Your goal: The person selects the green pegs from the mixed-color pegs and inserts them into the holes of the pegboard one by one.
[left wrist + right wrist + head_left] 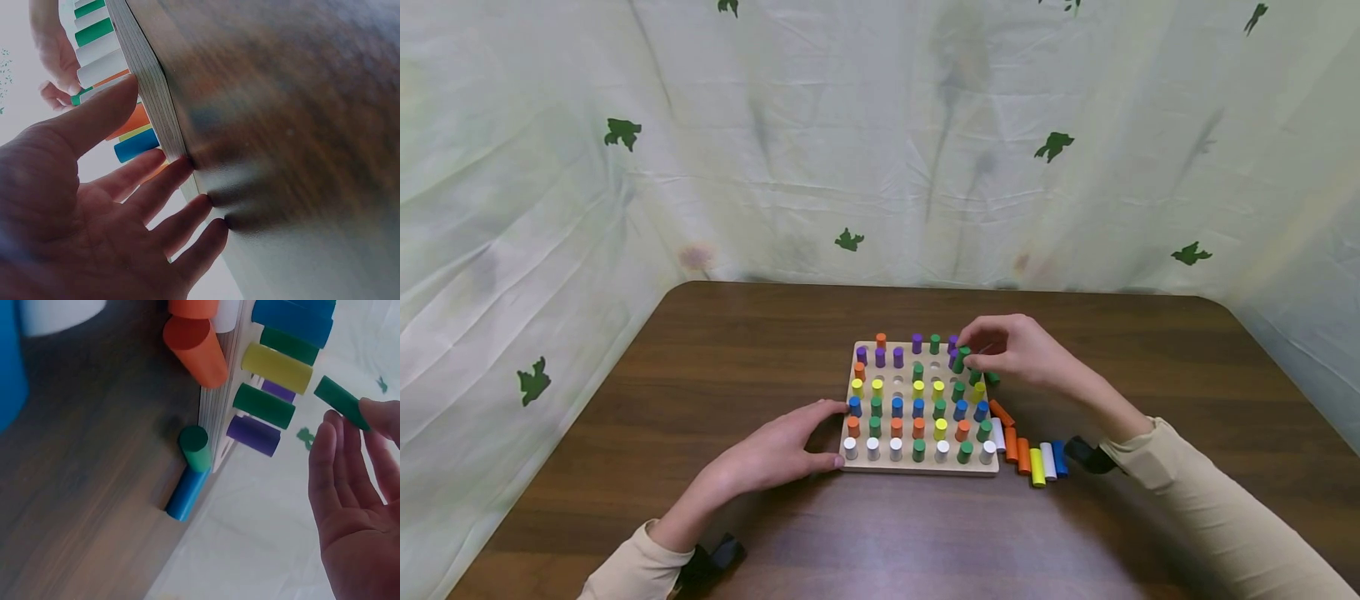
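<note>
A wooden pegboard (917, 468) lies on the table, with rows of white, orange, blue, yellow, green and purple pegs standing in it. My right hand (1018, 348) is over the board's far right part. It pinches a green peg (340, 401) between thumb and fingertips, tilted above the purple peg (254, 435) and its neighbours. At the board's left side is my left hand (775, 446). Its thumb touches the near left corner, and in the left wrist view its extended fingers (165, 181) rest along the board's edge.
Loose pegs lie along the board's right side: several orange ones, a yellow peg (1037, 467), white ones and a blue peg (1059, 459). Farther back, a green peg (195, 449) and a blue peg (187, 495) lie on the brown table (760, 333). A pale curtain (880, 150) hangs behind.
</note>
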{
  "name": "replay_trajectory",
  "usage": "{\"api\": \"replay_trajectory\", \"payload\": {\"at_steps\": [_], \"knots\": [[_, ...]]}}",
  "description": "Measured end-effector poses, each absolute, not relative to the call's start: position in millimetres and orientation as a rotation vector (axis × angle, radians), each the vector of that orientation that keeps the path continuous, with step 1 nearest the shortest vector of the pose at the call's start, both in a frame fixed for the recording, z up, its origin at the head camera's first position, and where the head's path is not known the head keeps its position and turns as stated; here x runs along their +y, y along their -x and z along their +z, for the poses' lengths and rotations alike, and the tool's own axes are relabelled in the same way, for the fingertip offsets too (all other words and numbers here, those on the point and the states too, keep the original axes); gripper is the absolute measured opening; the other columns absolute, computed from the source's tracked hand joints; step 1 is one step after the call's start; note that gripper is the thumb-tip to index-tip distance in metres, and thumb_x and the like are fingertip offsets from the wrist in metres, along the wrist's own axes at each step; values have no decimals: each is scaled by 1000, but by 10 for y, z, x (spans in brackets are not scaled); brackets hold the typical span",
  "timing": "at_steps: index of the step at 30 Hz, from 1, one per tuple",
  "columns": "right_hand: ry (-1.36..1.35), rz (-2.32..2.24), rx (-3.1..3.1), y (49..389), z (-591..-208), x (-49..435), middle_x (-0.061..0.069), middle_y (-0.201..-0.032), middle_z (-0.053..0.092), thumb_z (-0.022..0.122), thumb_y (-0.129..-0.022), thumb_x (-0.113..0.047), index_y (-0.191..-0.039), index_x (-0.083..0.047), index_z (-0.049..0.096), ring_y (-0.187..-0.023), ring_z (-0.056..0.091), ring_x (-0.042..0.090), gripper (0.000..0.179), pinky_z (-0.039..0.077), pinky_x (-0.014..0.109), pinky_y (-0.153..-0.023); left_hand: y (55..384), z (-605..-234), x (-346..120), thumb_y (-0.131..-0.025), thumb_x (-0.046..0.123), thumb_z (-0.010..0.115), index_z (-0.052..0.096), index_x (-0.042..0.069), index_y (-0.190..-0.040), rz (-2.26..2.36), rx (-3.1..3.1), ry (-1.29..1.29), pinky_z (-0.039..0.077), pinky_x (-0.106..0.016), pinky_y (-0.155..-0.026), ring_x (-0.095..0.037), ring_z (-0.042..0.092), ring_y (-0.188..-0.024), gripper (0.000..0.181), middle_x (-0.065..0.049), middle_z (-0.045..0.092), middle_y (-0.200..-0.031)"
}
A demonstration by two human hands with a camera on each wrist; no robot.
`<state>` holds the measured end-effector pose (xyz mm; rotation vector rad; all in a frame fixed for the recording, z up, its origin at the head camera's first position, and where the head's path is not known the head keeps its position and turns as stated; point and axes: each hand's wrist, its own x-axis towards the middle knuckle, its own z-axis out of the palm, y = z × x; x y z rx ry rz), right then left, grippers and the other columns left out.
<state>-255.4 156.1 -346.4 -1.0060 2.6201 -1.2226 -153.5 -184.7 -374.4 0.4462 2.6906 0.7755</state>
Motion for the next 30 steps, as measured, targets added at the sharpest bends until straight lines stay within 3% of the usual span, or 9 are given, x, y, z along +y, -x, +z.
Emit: {"api": "replay_trajectory", "payload": {"at_steps": [30], "knots": [[1043,-977,2607,2631,-3587,1246,-2,-94,69,74,-88,-5,-102,-13,73,-86,62,16,17,55,29,-78,1534,-3750,-1844,-86,35,77,48,15,-144,776,2692,-435,33,-53,-109,-29,39,-138,68,-9,45,-148]]}}
